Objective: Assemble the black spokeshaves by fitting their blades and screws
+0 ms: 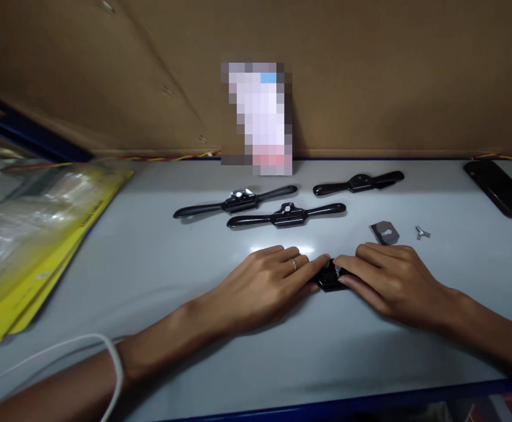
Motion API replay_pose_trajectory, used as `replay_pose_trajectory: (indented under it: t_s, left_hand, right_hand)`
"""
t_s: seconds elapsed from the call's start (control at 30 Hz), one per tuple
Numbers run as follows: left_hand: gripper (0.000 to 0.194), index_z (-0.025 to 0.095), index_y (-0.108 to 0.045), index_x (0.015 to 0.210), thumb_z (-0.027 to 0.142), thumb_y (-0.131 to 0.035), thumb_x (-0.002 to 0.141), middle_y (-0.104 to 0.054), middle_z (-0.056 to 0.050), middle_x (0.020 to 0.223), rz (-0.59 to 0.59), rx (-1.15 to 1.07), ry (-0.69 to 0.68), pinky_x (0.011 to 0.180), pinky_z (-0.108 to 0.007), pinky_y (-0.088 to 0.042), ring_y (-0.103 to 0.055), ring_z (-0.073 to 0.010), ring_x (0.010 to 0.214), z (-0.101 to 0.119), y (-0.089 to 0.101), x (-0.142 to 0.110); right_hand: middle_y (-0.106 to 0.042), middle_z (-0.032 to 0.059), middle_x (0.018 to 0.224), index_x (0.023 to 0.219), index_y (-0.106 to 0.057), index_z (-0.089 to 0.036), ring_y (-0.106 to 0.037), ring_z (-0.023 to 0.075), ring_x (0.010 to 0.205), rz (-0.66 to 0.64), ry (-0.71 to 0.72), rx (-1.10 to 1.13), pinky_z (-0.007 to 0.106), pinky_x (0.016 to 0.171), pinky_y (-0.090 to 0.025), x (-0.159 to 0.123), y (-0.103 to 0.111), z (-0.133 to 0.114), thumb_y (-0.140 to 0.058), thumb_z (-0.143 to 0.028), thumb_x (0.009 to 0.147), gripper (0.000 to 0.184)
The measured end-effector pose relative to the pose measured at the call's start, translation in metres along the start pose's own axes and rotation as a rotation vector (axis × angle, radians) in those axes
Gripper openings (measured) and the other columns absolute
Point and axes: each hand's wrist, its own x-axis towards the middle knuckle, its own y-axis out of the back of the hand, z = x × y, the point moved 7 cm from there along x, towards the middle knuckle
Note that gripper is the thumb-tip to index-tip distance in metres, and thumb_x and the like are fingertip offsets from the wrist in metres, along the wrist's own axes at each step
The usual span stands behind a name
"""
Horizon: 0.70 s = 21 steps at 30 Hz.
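Observation:
A black metal spokeshave (331,282) lies low over the table between my hands, its handles mostly hidden under my fingers. My left hand (267,281) is closed around its left side, with the index fingertip on the middle of the body. At the right side, the thumb and index finger of my right hand (390,278) pinch at a small silver wing screw (337,271) on the body. Just beyond my right hand lie a steel blade (386,232) with a keyhole slot and a loose silver wing screw (423,232).
Three more black spokeshaves (240,202), (287,215), (361,183) lie farther back. Yellow-backed clear packages (57,234) are at left, and a black phone (499,187) is at right. A blurred-out upright item (264,117) leans on the cardboard wall (392,76). A white cable (110,351) crosses my left forearm.

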Motion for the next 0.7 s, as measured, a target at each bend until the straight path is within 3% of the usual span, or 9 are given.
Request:
replay_pose_trajectory:
  t_s: [0.57,0.7]
  left_hand:
    - [0.029,0.012,-0.049,0.133,0.026,-0.04,0.108,-0.068,-0.002,0.079,-0.016,-0.023,-0.009,0.059,-0.03,-0.048,-0.061,-0.0175,0.068,0.0005,0.0003,0.0002]
    - [0.03,0.012,-0.05,0.133,0.024,-0.044,0.107,-0.068,-0.002,0.081,-0.01,-0.019,-0.017,0.06,-0.03,-0.05,-0.063,-0.0177,0.069,0.0006,0.0001,-0.0006]
  right_hand:
    - [-0.066,0.0017,0.074,0.096,-0.067,-0.014,-0.058,0.0129,0.064,-0.066,-0.016,0.029,0.028,0.057,-0.038,0.0031,-0.0066,0.0015,-0.048,-0.029,0.107,0.027]
    - [-0.071,0.0026,0.078,0.1,-0.067,-0.015,-0.062,0.0129,0.066,-0.003,-0.077,0.128,0.027,0.058,-0.041,0.0008,-0.0012,0.0081,-0.051,-0.031,0.105,0.023]
